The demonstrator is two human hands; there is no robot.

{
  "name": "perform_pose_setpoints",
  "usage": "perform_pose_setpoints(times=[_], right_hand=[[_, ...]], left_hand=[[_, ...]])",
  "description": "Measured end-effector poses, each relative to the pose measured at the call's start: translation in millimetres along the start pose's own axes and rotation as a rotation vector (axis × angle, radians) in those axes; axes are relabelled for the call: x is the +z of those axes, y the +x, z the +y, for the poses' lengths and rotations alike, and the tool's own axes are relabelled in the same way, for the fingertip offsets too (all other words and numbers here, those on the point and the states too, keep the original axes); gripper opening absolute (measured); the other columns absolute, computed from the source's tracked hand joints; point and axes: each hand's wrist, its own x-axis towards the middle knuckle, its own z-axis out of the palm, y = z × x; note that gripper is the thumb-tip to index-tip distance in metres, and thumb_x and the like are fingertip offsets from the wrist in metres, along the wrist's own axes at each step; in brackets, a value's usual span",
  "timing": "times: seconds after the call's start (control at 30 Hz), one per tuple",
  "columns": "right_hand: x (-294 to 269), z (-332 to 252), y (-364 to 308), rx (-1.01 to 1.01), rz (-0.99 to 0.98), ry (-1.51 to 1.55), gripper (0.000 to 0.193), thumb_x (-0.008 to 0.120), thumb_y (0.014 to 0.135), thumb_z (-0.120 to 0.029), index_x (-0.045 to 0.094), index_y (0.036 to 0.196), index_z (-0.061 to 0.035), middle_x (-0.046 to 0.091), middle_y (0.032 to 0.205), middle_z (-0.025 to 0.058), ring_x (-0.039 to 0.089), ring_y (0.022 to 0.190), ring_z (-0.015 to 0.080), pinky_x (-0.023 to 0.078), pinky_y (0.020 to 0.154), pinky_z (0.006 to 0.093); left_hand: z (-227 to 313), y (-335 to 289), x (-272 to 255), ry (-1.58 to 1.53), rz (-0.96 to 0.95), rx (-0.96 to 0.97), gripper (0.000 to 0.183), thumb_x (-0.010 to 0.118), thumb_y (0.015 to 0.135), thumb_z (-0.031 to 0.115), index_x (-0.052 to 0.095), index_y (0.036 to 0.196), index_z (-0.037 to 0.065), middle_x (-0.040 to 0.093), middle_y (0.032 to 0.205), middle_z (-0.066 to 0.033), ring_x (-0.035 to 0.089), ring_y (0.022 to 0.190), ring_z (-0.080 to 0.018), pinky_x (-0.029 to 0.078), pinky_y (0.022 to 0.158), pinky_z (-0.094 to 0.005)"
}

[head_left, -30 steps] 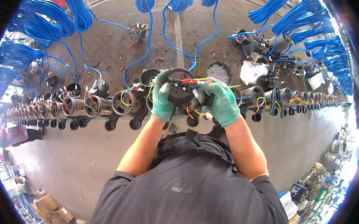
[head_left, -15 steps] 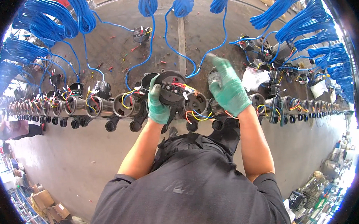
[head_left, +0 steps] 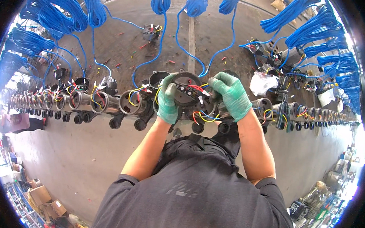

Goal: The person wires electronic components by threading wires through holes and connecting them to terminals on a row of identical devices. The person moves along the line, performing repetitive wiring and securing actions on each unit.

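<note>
The round black housing is straight ahead of me, above the near edge of the bench, its open side with the wires turned up to my view. My left hand, in a green glove, is clamped on its left side, fingers pointing away from me and the wrist almost in line with the forearm. That forearm, bare below a short dark sleeve, slants inward from an elbow held wide. My right hand, gloved the same, is just beyond the housing's right side, back of the hand up, fingers bent and pointing left toward the wires. Its fingertips are drawn in close to one another near a yellow wire; I cannot tell whether they pinch anything. The right forearm stands steeper, leaning slightly left from its elbow. Red wires arch out of the housing, and a white connector hangs by its right rim. Below and to both sides runs a row of metal cylinders; a white plastic bag lies right of my right hand.
</note>
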Motion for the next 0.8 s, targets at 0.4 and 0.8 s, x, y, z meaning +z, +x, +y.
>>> perform_pose_setpoints(times=[0.4, 0.8], right_hand=[[5.3, -7.4, -40.9, -0.842, 0.103, -0.882, 0.011, 0.079, 0.079, -0.004, 0.073, 0.088, -0.0066, 0.061, 0.087, 0.0118, 0.065, 0.082, 0.0331, 0.054, 0.069, 0.0406], [10.3, 2.2, -18.7, -0.204, 0.030, 0.019, 0.014, 0.065, 0.108, -0.015, 0.065, 0.104, -0.0013, 0.069, 0.091, 0.0059, 0.057, 0.087, 0.0073, 0.049, 0.080, 0.0266]], left_hand=[[-6.0, 3.9, -2.4, 0.109, 0.015, 0.069, 0.046, 0.060, 0.106, 0.036, 0.057, 0.139, 0.004, 0.068, 0.129, -0.0101, 0.068, 0.115, -0.0208, 0.057, 0.099, -0.0376], [22.1, 31.8, 13.0, 0.873, 0.043, -0.002, 0.047, 0.068, 0.104, 0.038, 0.064, 0.133, 0.000, 0.069, 0.116, -0.0100, 0.065, 0.095, -0.0163, 0.054, 0.084, -0.0325]])
